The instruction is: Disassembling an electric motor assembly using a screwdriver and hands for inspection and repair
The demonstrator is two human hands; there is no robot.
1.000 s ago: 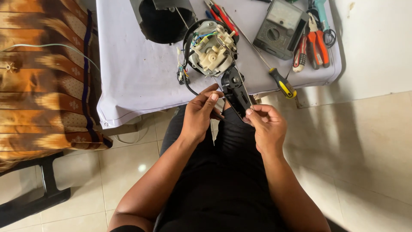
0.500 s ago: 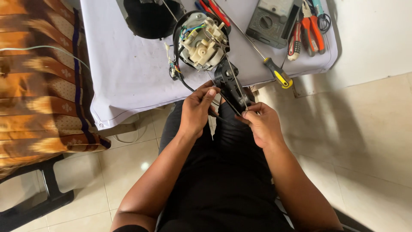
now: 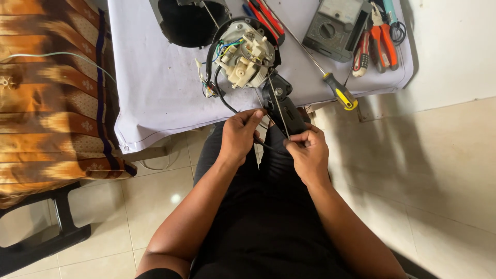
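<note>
Head view: one black bracket (image 3: 283, 109) at centre, off table edge, joined to one cream motor assembly (image 3: 245, 58) at 11 o'clock. Left hand (image 3: 239, 135) fingers closed on black wire (image 3: 221, 98). Right hand (image 3: 308, 152) pinched shut on bracket's lower end. One yellow-handled screwdriver (image 3: 338, 94), two pliers (image 3: 376, 44), one grey multimeter (image 3: 336, 28) at 1 o'clock on white-covered table (image 3: 155, 88).

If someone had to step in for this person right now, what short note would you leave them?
Left hand: fingers closed on a thin black wire at the table edge.
Right hand: gripping the lower end of the black plastic arm.
That arm hangs off the opened cream motor unit lying on the white cloth.
Yellow-handled screwdriver, pliers and grey meter lie beyond it on the cloth.
Done: the housing is off, wiring exposed.
Left: the wire and arm are in hand, nothing reassembled.
</note>
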